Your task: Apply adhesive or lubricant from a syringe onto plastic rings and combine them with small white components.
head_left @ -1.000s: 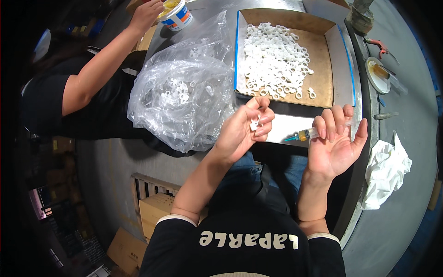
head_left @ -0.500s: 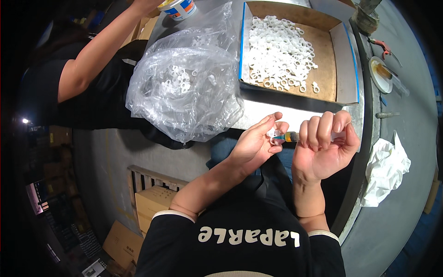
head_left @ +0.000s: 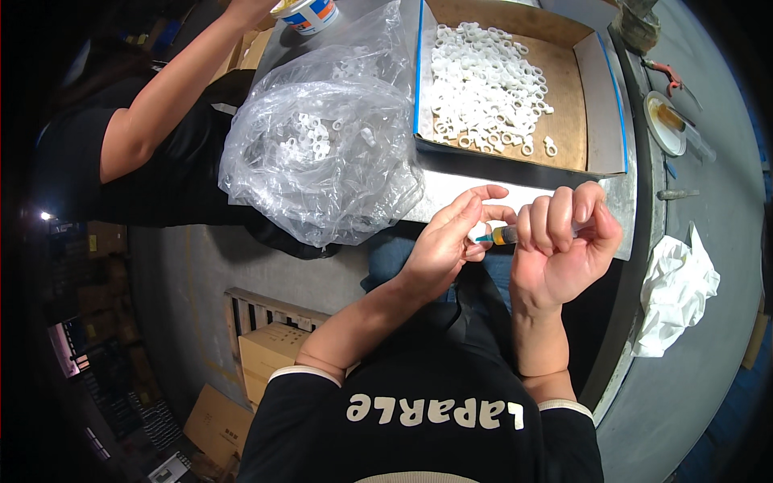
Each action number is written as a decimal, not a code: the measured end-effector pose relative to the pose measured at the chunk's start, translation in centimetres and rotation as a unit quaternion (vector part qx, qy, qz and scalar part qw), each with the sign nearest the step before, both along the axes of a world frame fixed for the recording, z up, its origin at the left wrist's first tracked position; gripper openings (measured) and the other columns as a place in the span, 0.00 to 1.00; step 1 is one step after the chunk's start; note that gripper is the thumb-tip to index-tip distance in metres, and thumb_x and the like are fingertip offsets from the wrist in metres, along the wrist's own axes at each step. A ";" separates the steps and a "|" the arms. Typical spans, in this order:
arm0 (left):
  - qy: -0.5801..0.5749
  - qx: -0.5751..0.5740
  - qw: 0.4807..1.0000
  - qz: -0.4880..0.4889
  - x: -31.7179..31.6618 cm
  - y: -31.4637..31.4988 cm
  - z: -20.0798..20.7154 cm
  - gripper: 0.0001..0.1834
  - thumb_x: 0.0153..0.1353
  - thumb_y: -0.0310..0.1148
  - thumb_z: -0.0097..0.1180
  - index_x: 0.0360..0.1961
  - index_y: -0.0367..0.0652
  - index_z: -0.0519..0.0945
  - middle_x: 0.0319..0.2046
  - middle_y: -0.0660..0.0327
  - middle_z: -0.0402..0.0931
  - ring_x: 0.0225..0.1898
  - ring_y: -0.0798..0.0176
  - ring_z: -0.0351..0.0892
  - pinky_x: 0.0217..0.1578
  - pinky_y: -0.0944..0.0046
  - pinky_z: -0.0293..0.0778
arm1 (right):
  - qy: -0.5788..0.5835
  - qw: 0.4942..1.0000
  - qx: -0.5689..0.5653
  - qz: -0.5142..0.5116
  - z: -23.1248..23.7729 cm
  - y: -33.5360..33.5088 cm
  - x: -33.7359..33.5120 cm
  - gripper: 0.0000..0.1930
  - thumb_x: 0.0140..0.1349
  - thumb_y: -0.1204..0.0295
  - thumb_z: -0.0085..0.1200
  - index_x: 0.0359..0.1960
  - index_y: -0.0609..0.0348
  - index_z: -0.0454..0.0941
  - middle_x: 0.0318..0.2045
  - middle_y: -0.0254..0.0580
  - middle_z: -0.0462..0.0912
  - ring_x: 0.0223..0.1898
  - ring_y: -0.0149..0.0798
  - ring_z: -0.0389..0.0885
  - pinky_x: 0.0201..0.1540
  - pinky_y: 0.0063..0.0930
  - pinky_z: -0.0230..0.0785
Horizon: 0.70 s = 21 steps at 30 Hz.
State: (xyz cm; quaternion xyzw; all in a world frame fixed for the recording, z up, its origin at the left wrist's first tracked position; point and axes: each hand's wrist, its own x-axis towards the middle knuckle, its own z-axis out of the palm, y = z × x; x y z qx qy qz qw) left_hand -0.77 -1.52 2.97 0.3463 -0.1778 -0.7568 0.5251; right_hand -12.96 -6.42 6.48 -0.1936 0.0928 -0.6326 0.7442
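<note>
My left hand (head_left: pixel 444 245) pinches a small white plastic ring piece (head_left: pixel 477 232) between its fingers, partly hidden by them. In my right hand (head_left: pixel 564 249) is a syringe (head_left: pixel 506 235) with a teal tip and amber contents, its barrel wrapped by the curled fingers. The syringe's tip points left and meets the white piece, or lies right against it. Just beyond both hands is an open box (head_left: pixel 568 97) with a heap of similar white ring pieces (head_left: pixel 487 88). A clear plastic bag (head_left: pixel 266 177) with more such pieces lies to the left.
At the left, a co-worker's arm (head_left: pixel 173 92) reaches to a white tub (head_left: pixel 310 14). Along the right lie red-handled pliers (head_left: pixel 667 74), a white plate (head_left: pixel 659 133), a thin tool (head_left: pixel 676 194) and crumpled white paper (head_left: pixel 676 294). Cardboard boxes (head_left: pixel 278 350) stand low on the left.
Both hands have shifted slightly, the right one a little to the left and away from me. The left fingers have straightened somewhat around the white piece. Both grips stay.
</note>
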 end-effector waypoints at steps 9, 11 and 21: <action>-0.048 -0.031 0.998 -0.019 -0.4 -0.3 0.3 0.23 0.70 0.42 0.31 0.58 0.36 0.59 0.42 0.59 0.73 0.25 0.80 0.58 0.24 0.80 0.56 | 0.003 0.999 0.028 0.019 0.1 -0.5 -0.4 0.12 0.63 0.63 0.32 0.24 0.56 0.61 0.09 0.29 0.54 0.10 0.25 0.48 0.13 0.20 0.46; -0.057 -0.030 0.998 -0.021 -0.5 -0.4 0.2 0.23 0.70 0.42 0.30 0.58 0.37 0.60 0.42 0.59 0.72 0.23 0.80 0.56 0.23 0.81 0.55 | -0.021 0.999 0.027 0.026 0.1 -0.8 -0.9 0.13 0.64 0.62 0.32 0.26 0.56 0.63 0.09 0.29 0.54 0.10 0.25 0.48 0.13 0.20 0.46; -0.390 -0.191 0.899 0.065 1.8 -8.8 2.2 0.22 0.69 0.41 0.36 0.57 0.37 0.62 0.42 0.59 0.69 0.26 0.77 0.62 0.24 0.79 0.59 | -0.116 0.989 0.085 -0.014 0.4 -1.9 -3.4 0.15 0.66 0.59 0.37 0.33 0.59 0.68 0.16 0.30 0.57 0.17 0.27 0.53 0.22 0.23 0.49</action>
